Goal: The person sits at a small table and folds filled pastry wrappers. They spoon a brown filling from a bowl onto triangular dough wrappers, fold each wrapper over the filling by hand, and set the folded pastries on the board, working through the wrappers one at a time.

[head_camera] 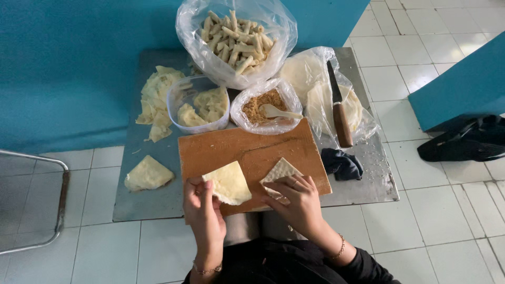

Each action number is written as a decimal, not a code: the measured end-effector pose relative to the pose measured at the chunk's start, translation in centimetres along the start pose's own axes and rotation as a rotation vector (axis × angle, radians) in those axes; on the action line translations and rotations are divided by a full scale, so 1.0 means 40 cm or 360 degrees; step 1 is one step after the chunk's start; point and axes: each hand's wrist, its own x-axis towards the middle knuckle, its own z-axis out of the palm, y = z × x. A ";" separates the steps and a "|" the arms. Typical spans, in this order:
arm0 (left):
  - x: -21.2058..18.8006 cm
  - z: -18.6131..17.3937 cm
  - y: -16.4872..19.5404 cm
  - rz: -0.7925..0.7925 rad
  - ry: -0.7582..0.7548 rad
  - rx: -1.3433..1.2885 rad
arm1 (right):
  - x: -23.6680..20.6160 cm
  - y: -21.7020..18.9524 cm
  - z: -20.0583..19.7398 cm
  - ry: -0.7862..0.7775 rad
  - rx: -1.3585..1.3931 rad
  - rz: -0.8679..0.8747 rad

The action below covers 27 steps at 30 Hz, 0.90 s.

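While wrappers [230, 182] overhang the board [247, 150], hands [202, 210] crowd its edge

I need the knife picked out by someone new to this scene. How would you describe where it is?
Start at the metal table and find the wooden cutting board. Right of the board's far corner, the knife lies on clear plastic-wrapped pale sheets. It is the only thing with a brown wooden handle and dark blade.

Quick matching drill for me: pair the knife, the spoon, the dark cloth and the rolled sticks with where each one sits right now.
Things:
1. knife
2. spoon
3. dark cloth
4. rolled sticks

Places:
A. in the big clear bag at the back
B. on the metal table, right of the wooden board
C. lying on the plastic-wrapped white sheets
D. in the bag of brown crumbs

Pairs: 1-C, 2-D, 3-B, 4-A
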 end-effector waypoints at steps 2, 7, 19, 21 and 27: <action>-0.003 0.006 -0.005 -0.0052 -0.0052 -0.0044 | 0.011 -0.015 -0.010 0.0009 0.0213 0.0003; -0.027 0.032 -0.007 -0.0134 -0.0248 -0.0075 | 0.042 -0.063 -0.007 -0.0069 0.0605 -0.0035; -0.065 0.096 0.074 -0.0136 -0.0666 0.0244 | 0.069 -0.052 -0.017 -0.0033 0.0397 -0.0271; -0.068 0.100 0.074 -0.0143 -0.0672 0.0327 | 0.069 -0.051 -0.015 -0.0060 0.0448 -0.0211; -0.062 0.091 0.051 -0.0052 -0.0598 0.0446 | 0.041 -0.056 0.006 -0.0060 0.0473 0.0104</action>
